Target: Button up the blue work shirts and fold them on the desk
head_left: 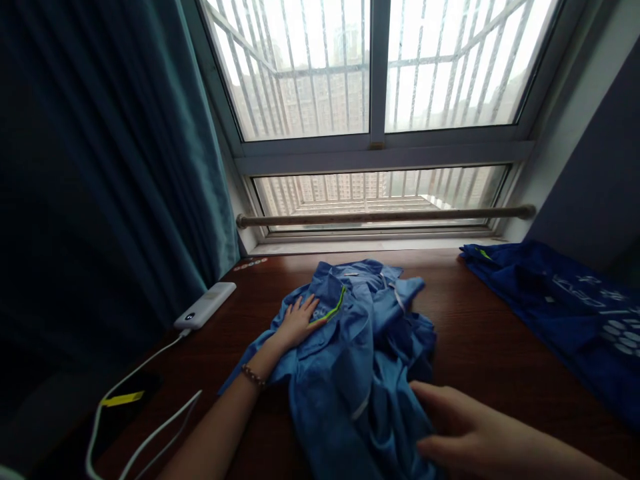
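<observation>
A crumpled light-blue garment with a collar (373, 373), a jacket or work shirt, lies spread in front of me. Bright yellow-green piping edges its chest. My left hand (299, 321) rests flat on the chest part, fingers spread, near that piping; a beaded bracelet circles the wrist. At the garment's lower right edge is my right hand (457, 423), its thumb and fingers parted. Its fingertips meet the edge of the cloth in view, but I cannot tell whether they touch it. No cloth shows gripped in either hand.
A darker blue garment (565, 303) with white print lies at the right on the brown wooden surface (447, 300). To the left are a white power bank (207, 307) with a white cable (143, 367) and a blue curtain (165, 167). A barred window and a horizontal rail (385, 217) stand behind.
</observation>
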Tool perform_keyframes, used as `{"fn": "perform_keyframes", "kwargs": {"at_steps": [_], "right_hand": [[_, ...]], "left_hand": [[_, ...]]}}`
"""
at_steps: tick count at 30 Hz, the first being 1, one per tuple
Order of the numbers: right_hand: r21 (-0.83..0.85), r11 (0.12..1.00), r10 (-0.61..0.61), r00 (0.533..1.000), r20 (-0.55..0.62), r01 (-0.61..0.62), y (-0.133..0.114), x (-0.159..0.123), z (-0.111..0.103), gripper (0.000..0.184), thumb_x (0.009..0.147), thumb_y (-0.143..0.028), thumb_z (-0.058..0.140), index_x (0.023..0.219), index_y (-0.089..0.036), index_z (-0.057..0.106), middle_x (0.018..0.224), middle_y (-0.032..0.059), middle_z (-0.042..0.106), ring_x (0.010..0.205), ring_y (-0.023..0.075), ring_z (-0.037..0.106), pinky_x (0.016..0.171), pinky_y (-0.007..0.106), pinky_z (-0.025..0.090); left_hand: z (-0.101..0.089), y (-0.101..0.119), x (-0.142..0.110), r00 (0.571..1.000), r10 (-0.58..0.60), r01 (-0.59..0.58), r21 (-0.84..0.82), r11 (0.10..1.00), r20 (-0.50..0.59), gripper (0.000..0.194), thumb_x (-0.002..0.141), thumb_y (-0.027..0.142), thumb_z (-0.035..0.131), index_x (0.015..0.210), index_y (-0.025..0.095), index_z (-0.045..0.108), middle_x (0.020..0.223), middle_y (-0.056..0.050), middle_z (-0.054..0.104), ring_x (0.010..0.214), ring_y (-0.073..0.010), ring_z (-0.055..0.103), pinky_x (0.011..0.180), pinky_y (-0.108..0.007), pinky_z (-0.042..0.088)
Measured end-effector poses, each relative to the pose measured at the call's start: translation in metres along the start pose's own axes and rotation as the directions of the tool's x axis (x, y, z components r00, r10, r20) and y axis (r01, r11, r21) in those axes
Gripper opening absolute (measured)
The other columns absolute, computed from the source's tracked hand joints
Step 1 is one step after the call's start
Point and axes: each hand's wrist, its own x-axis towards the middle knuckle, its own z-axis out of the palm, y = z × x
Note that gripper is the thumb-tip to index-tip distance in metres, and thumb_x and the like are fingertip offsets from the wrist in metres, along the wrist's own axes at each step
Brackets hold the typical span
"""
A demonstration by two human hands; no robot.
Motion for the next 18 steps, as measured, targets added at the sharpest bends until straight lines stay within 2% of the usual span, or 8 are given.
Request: {"fn": "perform_keyframes", "kwargs": {"at_steps": [2,4,6,9,11,14,16,18], "right_hand": [[-0.244,0.97,-0.031,0.999,-0.042,0.019,0.012,0.001,-0.009,0.032,0.072,-0.03,0.058,0.104,-0.022,0.059,0.086,0.0018,0.063,0.083,0.02,0.057,0.074,0.03,0.047],[-0.479,0.878,-0.11,0.973,-0.202,0.0,0.035,0.01,-0.029,0.033,0.072,-0.03,0.056,0.105,-0.022,0.058,0.088,0.0046,0.062,0.084,0.0219,0.057,0.075,0.032,0.046],[-0.637,0.77,-0.211,0.929,-0.304,-0.033,0.063,0.022,-0.05,0.056,0.064,-0.027,0.063,0.117,-0.019,0.05,0.111,0.0104,0.055,0.101,0.0279,0.05,0.085,0.038,0.042],[-0.735,0.677,-0.304,0.916,-0.263,0.013,0.099,0.036,-0.062,0.084,0.057,-0.026,0.065,0.132,-0.013,0.029,0.13,0.0164,0.038,0.119,0.0316,0.035,0.095,0.042,0.034],[-0.768,0.639,-0.347,0.907,-0.239,0.042,0.108,0.043,-0.062,0.068,0.064,-0.02,0.056,0.128,-0.014,0.034,0.126,0.0155,0.043,0.117,0.0295,0.037,0.094,0.042,0.035],[-0.758,0.652,-0.351,0.886,-0.304,-0.002,0.094,0.047,-0.075,0.043,0.067,-0.011,0.042,0.107,-0.019,0.051,0.098,0.0086,0.06,0.094,0.0247,0.055,0.079,0.036,0.043],[-0.723,0.689,-0.355,0.848,-0.394,-0.048,0.068,0.042,-0.104,0.036,0.065,-0.011,0.04,0.097,-0.021,0.054,0.082,0.0042,0.063,0.077,0.0214,0.058,0.068,0.03,0.044],[-0.694,0.704,-0.383,0.743,-0.549,-0.149,0.041,0.029,-0.149,0.034,0.063,-0.013,0.042,0.093,-0.02,0.056,0.08,0.0034,0.063,0.073,0.0201,0.057,0.068,0.029,0.043]], "left_hand": [[-0.004,-0.008,0.002,1.0,0.017,-0.017,0.005,1.0,-0.014,0.066,0.079,0.061,0.033,0.134,0.024,0.03,0.142,-0.005,0.024,0.13,-0.0291,0.018,0.101,-0.046,0.02],[-0.007,-0.004,-0.001,0.999,-0.012,0.014,0.048,0.999,-0.052,0.062,0.08,0.058,0.035,0.131,0.023,0.036,0.14,-0.007,0.03,0.128,-0.0292,0.022,0.101,-0.046,0.02],[-0.008,0.009,-0.007,0.989,-0.085,0.1,0.118,0.988,-0.124,0.056,0.082,0.053,0.036,0.124,0.018,0.044,0.134,-0.012,0.038,0.126,-0.0317,0.026,0.1,-0.05,0.019],[-0.003,0.038,-0.018,0.98,-0.121,0.146,0.156,0.977,-0.157,0.051,0.083,0.046,0.037,0.119,0.012,0.048,0.124,-0.018,0.047,0.12,-0.0332,0.034,0.097,-0.052,0.025],[0.007,0.055,-0.023,0.991,-0.085,0.099,0.141,0.985,-0.1,0.05,0.084,0.042,0.037,0.124,0.012,0.044,0.126,-0.019,0.045,0.119,-0.033,0.037,0.094,-0.051,0.029],[0.022,0.066,-0.02,0.99,-0.113,0.125,0.154,0.98,-0.083,0.052,0.084,0.041,0.037,0.13,0.017,0.037,0.135,-0.02,0.033,0.122,-0.0378,0.031,0.093,-0.059,0.024],[0.027,0.06,-0.011,0.987,-0.115,0.131,0.149,0.98,-0.108,0.057,0.083,0.049,0.035,0.132,0.019,0.033,0.138,-0.019,0.028,0.125,-0.0394,0.024,0.093,-0.062,0.019],[0.025,0.046,0.001,0.992,-0.067,0.079,0.117,0.99,-0.103,0.065,0.081,0.058,0.029,0.134,0.021,0.029,0.14,-0.017,0.025,0.127,-0.0376,0.02,0.095,-0.061,0.017]]}}
